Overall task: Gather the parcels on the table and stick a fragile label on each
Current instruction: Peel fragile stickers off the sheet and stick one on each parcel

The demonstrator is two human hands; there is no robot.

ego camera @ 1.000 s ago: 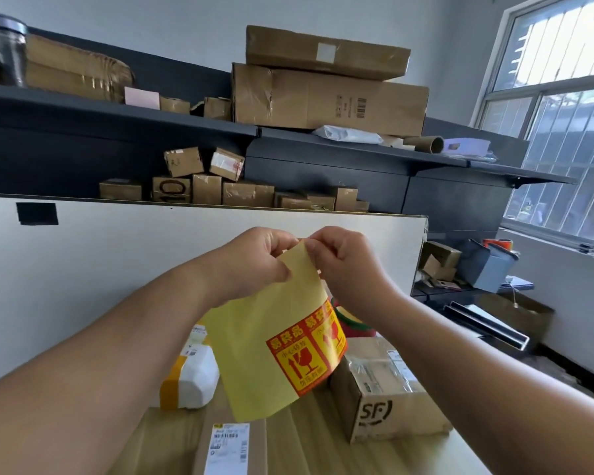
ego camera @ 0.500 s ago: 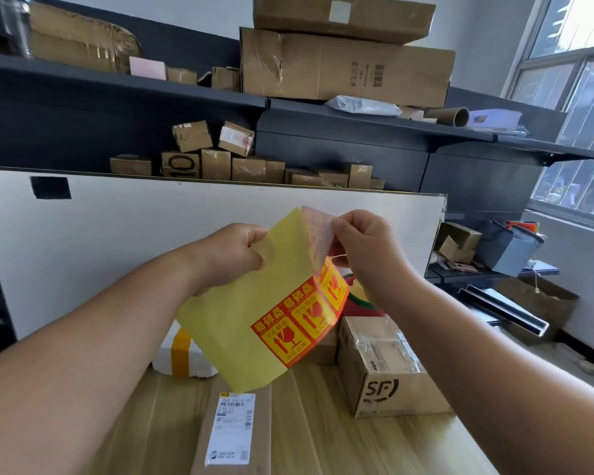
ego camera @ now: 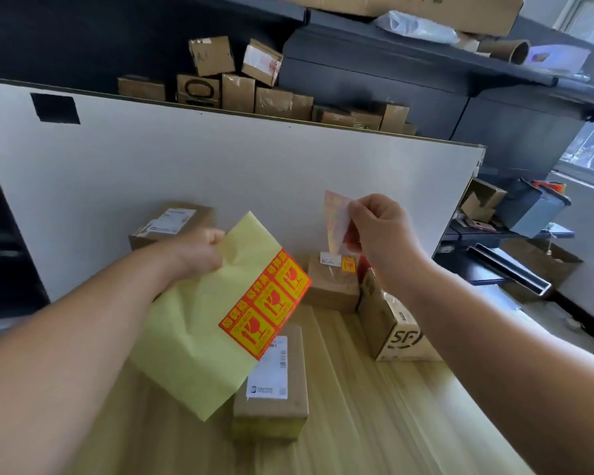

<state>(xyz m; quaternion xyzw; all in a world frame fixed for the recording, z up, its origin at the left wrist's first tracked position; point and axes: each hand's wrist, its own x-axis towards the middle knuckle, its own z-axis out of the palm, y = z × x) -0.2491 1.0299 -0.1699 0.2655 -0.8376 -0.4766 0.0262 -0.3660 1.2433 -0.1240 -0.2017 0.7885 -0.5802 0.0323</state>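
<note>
Backing wooden table (4 parcels): white board, shelving.

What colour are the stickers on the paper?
Red with yellow squares, on a pale yellow backing sheet; the stickers show in the head view.

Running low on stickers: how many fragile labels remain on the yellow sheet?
3 labels, in a row along the sheet's right edge: lower, middle, upper. None seem hidden.
</note>
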